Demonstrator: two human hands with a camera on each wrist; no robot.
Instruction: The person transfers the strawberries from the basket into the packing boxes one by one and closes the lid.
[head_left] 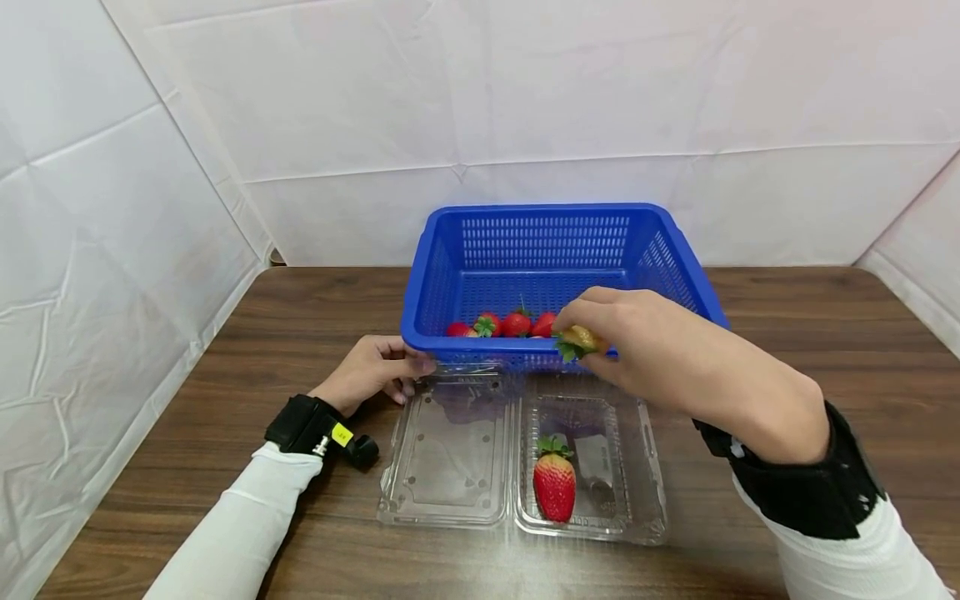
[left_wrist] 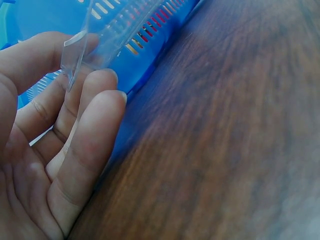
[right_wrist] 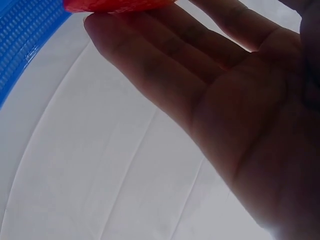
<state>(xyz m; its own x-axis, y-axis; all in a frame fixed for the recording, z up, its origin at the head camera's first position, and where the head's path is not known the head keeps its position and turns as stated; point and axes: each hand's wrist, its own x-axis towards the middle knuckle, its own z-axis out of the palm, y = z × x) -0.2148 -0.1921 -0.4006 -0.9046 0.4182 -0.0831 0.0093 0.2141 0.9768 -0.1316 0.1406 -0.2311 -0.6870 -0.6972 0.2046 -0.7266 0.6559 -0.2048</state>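
Observation:
My right hand [head_left: 652,350] grips a strawberry [head_left: 581,338] above the front rim of the blue basket [head_left: 429,275]; its green leaves point down and its pale yellowish end shows. In the right wrist view, the red side of that strawberry [right_wrist: 120,4] rests against the fingertips. My left hand [head_left: 371,371] pinches the far left corner of a clear plastic clamshell box [head_left: 450,446], which lies opened flat on the table. Between thumb and fingers, the left wrist view shows the plastic corner [left_wrist: 74,57]. One large strawberry [head_left: 555,487] lies in the box's right half, leaves away from me.
Several more strawberries [head_left: 516,323] lie along the near side inside the basket, partly hidden by its rim. The basket stands behind the box on a brown wooden table [head_left: 322,525]. White sheets [head_left: 360,108] hang behind the table and at both sides.

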